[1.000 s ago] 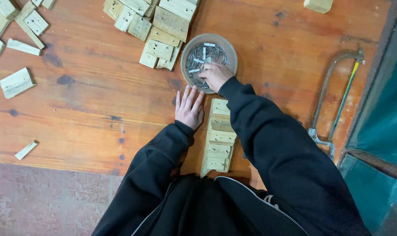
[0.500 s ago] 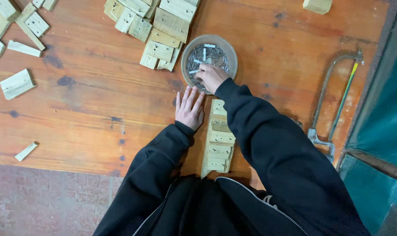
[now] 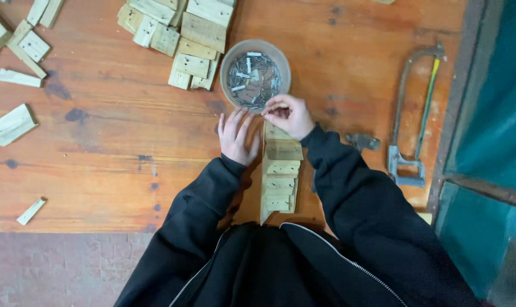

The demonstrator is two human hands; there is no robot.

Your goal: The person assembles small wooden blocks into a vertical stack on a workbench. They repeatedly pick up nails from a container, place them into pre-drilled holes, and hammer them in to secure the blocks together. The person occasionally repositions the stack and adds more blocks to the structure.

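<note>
Pinching something tiny w/ the right hand at the near rim of the round container of nails — can't tell what exactly. Left hand lies flat, fingers spread, on the table beside the wooden strip assembly.

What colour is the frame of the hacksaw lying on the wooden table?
The hacksaw frame is dull grey metal, seen in the head view.

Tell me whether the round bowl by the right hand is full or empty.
Partly full: the round bowl holds a layer of metal nails covering its bottom, below the rim.
</note>
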